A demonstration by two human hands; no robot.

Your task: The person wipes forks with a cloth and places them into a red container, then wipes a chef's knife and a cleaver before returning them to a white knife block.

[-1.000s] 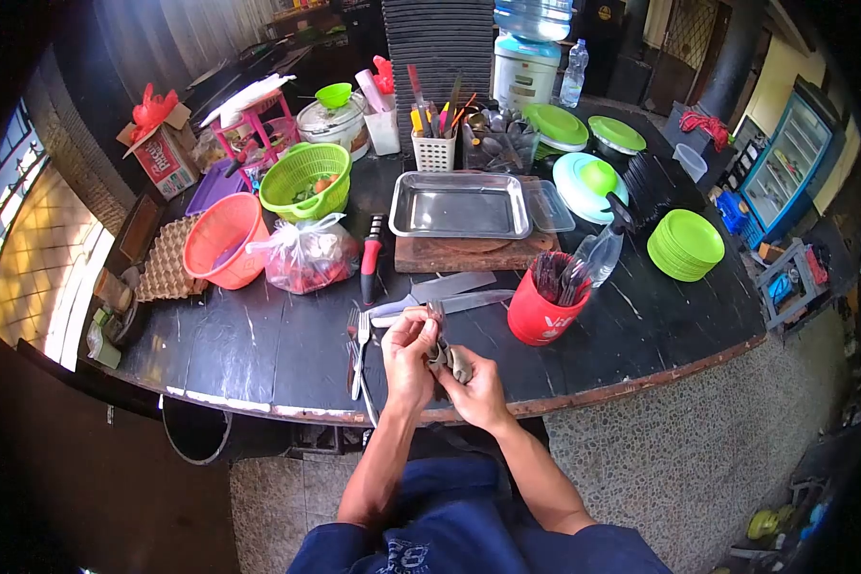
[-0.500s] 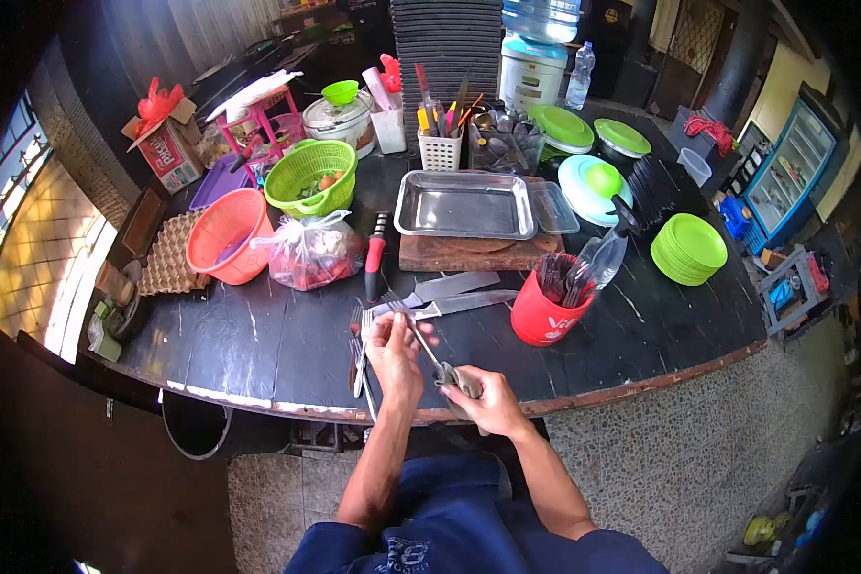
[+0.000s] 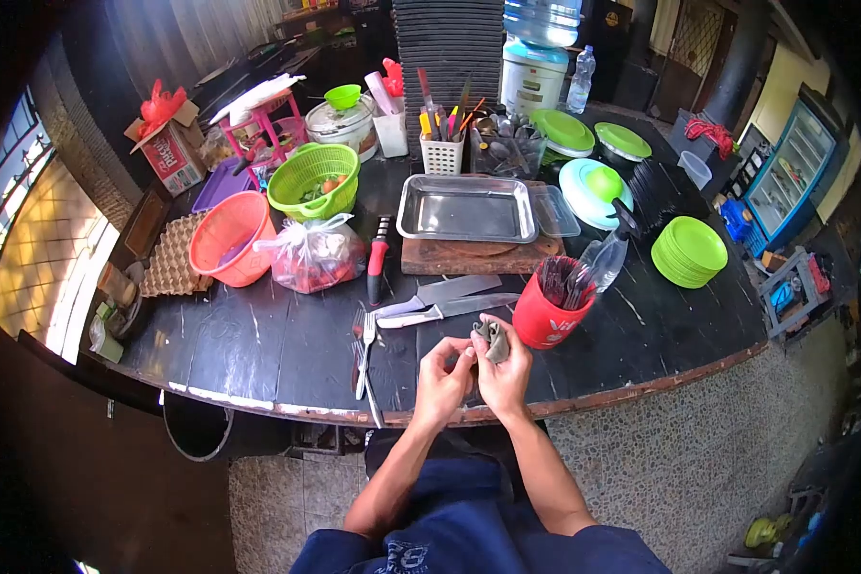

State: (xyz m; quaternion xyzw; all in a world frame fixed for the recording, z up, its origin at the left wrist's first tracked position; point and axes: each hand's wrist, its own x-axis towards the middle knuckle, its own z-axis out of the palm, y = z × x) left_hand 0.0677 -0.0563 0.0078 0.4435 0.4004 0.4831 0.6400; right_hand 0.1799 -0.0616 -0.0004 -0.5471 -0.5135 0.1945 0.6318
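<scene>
My left hand (image 3: 444,381) is closed, thumb and fingers pinched together beside my right hand, over the table's front edge. The fork it held a moment ago is hidden behind the fingers. My right hand (image 3: 504,379) grips a crumpled grey-green cloth (image 3: 494,341), bunched at its fingertips. Left of my hands, a silver fork (image 3: 369,333) lies among a few other pieces of cutlery, one handle jutting past the table edge. Beyond them are a white-handled knife (image 3: 469,304) and a second knife with a pale purple handle (image 3: 402,306).
A red cutlery bucket (image 3: 548,325) stands right of my hands. Behind are a metal tray (image 3: 467,234) on a wooden board (image 3: 483,258), a red-handled tool (image 3: 378,258), a tied plastic bag (image 3: 318,258) and an orange basket (image 3: 222,258). Green plates (image 3: 689,251) are stacked right.
Both hands have come together, the left moving right and the right moving up with the cloth. The fork's shaft, visible between them before, is now hidden. The knife handles are uncovered.
</scene>
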